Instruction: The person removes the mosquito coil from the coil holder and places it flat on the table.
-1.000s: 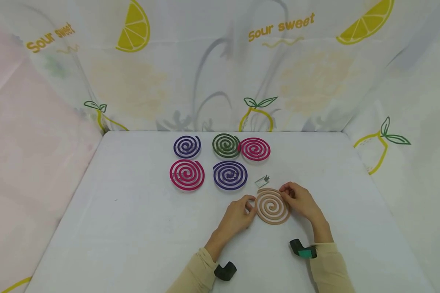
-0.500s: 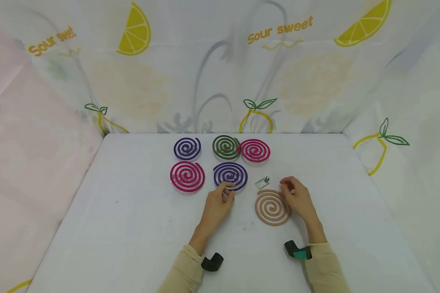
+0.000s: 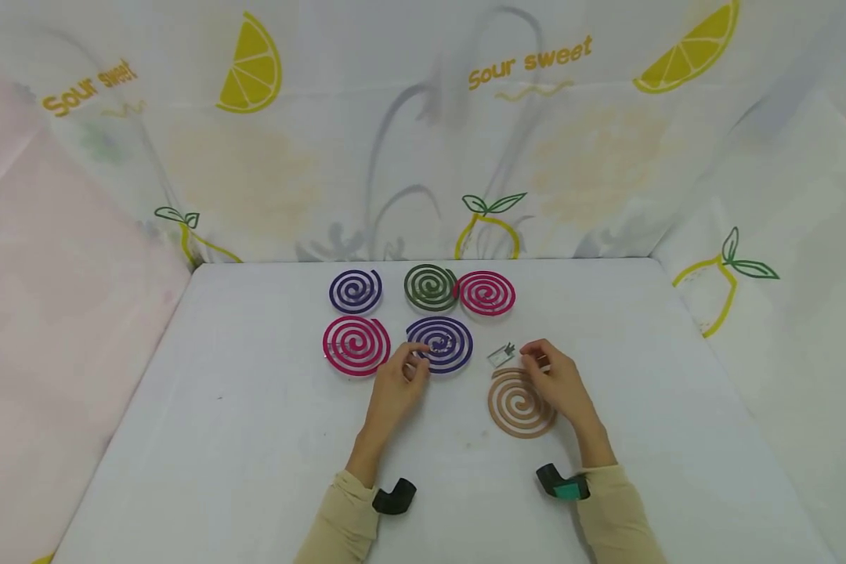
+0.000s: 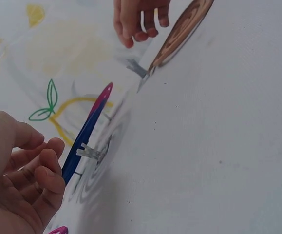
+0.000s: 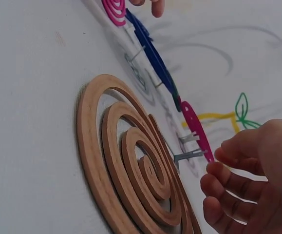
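Note:
My left hand [image 3: 395, 384] is at the near left edge of a dark-blue mosquito coil [image 4: 82, 144], fingers loosely bent with nothing between them. That coil is propped above the table on a small metal stand [image 4: 96, 154]. A brown mosquito coil [image 5: 84, 136] lies flat on the tabletop at the right. Over its upper right edge hovers my right hand [image 3: 557, 382], holding nothing, its fingers relaxed and partly curled. Between that hand and the blue coil sits a bare metal stand [image 3: 500, 355] with upright prongs.
Further back are a smaller blue coil [image 3: 356, 291], a green coil [image 3: 430, 287] and a pink coil [image 3: 487, 293] overlapping the green one's edge. A larger pink coil [image 3: 356, 345] is left of my left hand. A printed cloth [image 3: 324, 157] rises behind the white table [image 3: 218, 470].
My left hand has let go of the brown coil and moved left to the blue coil. My right hand has come off the brown coil's edge and shifted slightly toward the bare stand.

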`<action>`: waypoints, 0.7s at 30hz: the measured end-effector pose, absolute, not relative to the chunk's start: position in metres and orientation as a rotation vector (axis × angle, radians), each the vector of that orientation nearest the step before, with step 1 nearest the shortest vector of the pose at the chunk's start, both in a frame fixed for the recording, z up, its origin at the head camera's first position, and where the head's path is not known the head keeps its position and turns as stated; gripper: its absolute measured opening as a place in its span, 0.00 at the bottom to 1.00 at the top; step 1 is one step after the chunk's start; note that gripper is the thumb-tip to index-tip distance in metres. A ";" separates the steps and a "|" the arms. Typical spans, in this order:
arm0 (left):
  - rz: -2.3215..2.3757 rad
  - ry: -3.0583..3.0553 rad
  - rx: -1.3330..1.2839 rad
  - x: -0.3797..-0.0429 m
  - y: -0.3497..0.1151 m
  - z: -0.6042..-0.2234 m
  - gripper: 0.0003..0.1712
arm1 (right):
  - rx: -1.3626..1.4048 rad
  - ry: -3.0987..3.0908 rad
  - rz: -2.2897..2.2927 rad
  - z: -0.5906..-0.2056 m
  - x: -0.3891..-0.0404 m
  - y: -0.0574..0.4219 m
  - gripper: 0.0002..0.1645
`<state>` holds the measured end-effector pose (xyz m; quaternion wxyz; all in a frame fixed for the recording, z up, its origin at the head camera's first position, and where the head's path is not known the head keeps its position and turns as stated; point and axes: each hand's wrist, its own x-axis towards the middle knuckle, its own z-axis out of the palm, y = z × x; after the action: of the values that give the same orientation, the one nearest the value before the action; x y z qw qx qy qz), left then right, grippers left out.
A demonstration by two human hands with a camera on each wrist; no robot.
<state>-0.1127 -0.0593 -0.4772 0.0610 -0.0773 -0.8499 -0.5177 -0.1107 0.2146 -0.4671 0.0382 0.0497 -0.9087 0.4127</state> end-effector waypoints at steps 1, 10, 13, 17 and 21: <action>-1.566 -2.567 -0.227 -0.113 -0.060 -0.477 0.12 | 0.157 -2.788 1.273 -0.467 -0.111 0.213 0.11; -1.547 -2.578 -0.139 -0.117 -0.068 -0.476 0.12 | 0.246 -2.769 1.346 -0.464 -0.116 0.201 0.11; -1.564 -2.580 -0.123 -0.119 -0.071 -0.476 0.12 | 0.258 -2.764 1.358 -0.464 -0.117 0.198 0.11; -1.567 -2.571 -0.104 -0.122 -0.075 -0.477 0.12 | 0.272 -2.754 1.360 -0.465 -0.118 0.193 0.10; -1.564 -2.573 -0.072 -0.124 -0.077 -0.479 0.12 | 0.272 -2.765 1.368 -0.466 -0.119 0.188 0.10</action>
<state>-0.1235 -0.0775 -0.4793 0.0649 -0.0239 -0.8525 -0.5181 -0.1188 0.1885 -0.4656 0.0223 0.0877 -0.8927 0.4415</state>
